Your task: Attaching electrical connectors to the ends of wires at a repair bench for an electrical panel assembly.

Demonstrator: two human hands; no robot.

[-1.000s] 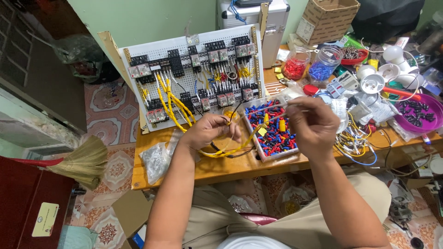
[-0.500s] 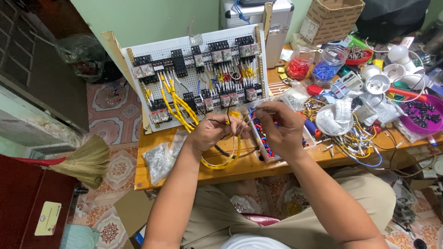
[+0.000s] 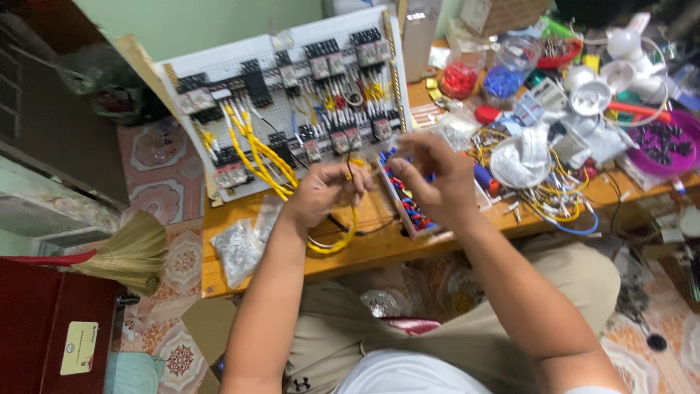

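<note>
The left hand has its grip pinched on a yellow wire looping down toward the worktop's near edge. Just beside it, the right hand curls over the tray of red and blue terminals; whether it holds anything I cannot tell.

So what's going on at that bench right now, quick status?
Left hand pinching yellow wire. Right hand over tray of red and blue connectors. White wiring board propped behind; bench cluttered.
</note>
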